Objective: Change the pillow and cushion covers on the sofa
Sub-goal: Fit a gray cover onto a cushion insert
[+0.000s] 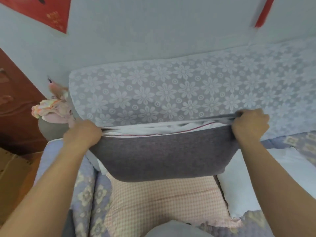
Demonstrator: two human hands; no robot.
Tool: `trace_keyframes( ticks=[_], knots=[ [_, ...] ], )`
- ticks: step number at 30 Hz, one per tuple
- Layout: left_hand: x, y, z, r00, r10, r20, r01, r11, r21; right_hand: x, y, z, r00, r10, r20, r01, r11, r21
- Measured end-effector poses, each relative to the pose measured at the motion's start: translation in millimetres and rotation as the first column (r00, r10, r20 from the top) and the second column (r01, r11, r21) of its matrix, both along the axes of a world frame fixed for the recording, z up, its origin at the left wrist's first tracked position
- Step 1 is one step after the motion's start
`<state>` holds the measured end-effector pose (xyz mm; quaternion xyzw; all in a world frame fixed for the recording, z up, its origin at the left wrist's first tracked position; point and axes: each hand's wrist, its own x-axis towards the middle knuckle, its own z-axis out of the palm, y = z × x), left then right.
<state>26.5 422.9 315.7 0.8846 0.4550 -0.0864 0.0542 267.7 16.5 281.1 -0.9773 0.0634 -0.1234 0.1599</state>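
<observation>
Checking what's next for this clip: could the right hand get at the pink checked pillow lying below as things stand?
Probably not yet: the right hand grips the grey cover, and that cover hangs over the pink checked pillow. Once freed, the pillow's near part lies open.

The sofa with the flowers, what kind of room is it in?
Probably a living room in a home. A sofa with a flowery lace throw stands against a plain wall, a checked pillow lies on the seat, and both hands, left and right, hold a grey cover.
</observation>
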Motion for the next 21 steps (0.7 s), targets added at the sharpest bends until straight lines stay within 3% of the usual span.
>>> trace_keyframes(
  ticks=[2,3,5,8,9,11,13,14,17,21],
  knots=[
    [5,-16,-34,0.995,-0.083,-0.051,0.081,0.996,-0.038,1,-2,-25,0.955,0.025,-0.296,-0.052,0.995,-0.085],
    [4,-28,-50,0.991,-0.117,-0.064,0.115,0.992,-0.043,-4,-4,-39,0.934,0.049,-0.353,-0.107,0.983,-0.147],
    [-5,-49,-72,0.978,-0.201,-0.055,0.202,0.979,0.014,-23,-7,-68,0.946,0.182,-0.268,-0.248,0.940,-0.236],
    [-17,-50,-86,0.979,-0.190,0.075,0.186,0.981,0.055,-64,14,-83,0.878,0.478,0.021,-0.473,0.873,-0.120],
    [-18,-48,-85,0.982,-0.143,0.125,0.140,0.990,0.031,-79,30,-80,0.802,0.593,0.080,-0.588,0.805,-0.072],
    [-17,-43,-81,0.975,-0.067,0.213,0.067,0.998,0.005,-115,67,-72,0.555,0.825,0.106,-0.826,0.562,-0.049],
    [-14,-42,-75,0.960,-0.046,0.277,0.049,0.999,-0.001,-151,105,-72,0.277,0.960,0.037,-0.960,0.279,-0.035],
    [-13,-41,-73,0.955,-0.051,0.293,0.056,0.998,-0.008,-165,123,-79,0.186,0.982,-0.019,-0.983,0.186,0.003],
    [-14,-39,-70,0.945,-0.129,0.300,0.143,0.989,-0.027,-186,173,-98,0.032,0.994,-0.103,-0.999,0.034,0.018],
    [-25,-42,-72,0.920,-0.205,0.333,0.225,0.974,-0.019,-208,224,-98,-0.078,0.980,-0.184,-0.994,-0.063,0.087]
  ],
)
